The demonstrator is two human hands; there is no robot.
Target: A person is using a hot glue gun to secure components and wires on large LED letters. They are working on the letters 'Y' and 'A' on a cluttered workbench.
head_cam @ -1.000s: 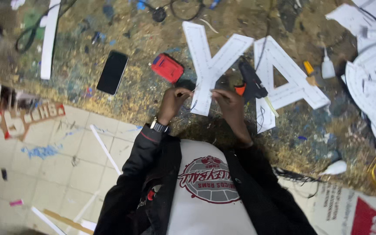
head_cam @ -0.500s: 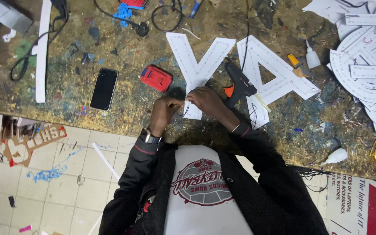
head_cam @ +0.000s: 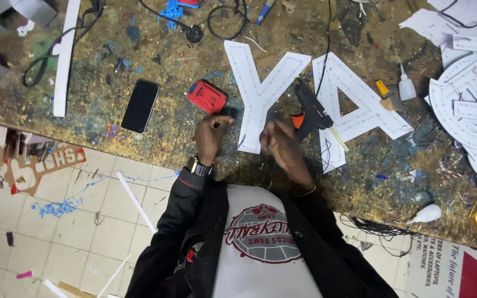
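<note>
A white cut-out letter Y (head_cam: pixel 258 91) lies flat on the paint-stained workbench (head_cam: pixel 139 49). My left hand (head_cam: pixel 211 135), with a watch on its wrist, hovers just left of the Y's stem with its fingers curled shut; nothing shows in them. Just right of the stem, my right hand (head_cam: pixel 282 144) has its fingers bunched together, and I cannot tell whether it holds anything. A black and orange glue gun (head_cam: pixel 310 113) rests beside my right hand, between the Y and a white letter A (head_cam: pixel 360 105).
A red box-shaped device (head_cam: pixel 207 96) and a black phone (head_cam: pixel 140 105) lie left of the Y. A white glue bottle (head_cam: pixel 407 88), a yellow-handled cutter (head_cam: pixel 383 91) and several white curved pieces (head_cam: pixel 465 105) lie at the right. Cables (head_cam: pixel 224 22) run along the back, and a white strip (head_cam: pixel 64 55) lies far left.
Both hands were together on the lower stem of the Y. They have come off it and moved apart, one to each side of the stem.
</note>
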